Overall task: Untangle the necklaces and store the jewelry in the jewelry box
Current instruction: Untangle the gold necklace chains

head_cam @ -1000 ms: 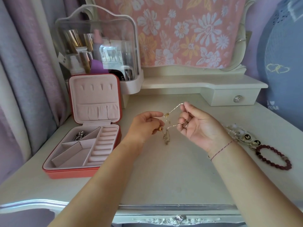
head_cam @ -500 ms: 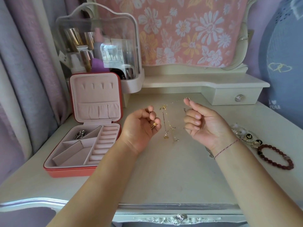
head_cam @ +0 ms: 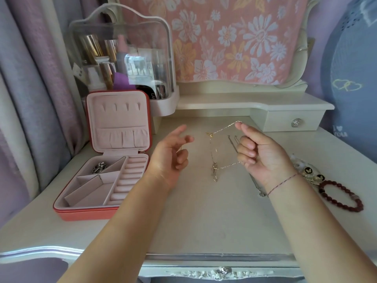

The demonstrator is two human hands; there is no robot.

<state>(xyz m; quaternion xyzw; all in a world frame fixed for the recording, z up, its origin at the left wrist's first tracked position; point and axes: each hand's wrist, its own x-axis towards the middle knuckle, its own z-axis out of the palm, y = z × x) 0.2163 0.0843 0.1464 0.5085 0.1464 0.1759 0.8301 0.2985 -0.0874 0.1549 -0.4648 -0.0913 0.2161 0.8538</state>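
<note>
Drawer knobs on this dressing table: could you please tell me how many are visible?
2. The rear knob sits on the small raised drawer at the right rear; the front knob is on the front drawer at the near edge. More may lie out of frame.

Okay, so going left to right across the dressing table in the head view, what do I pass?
Open jewelry box → left hand → tangled gold necklaces hanging from the right hand's fingers → right hand → dark red bead bracelet.
</note>
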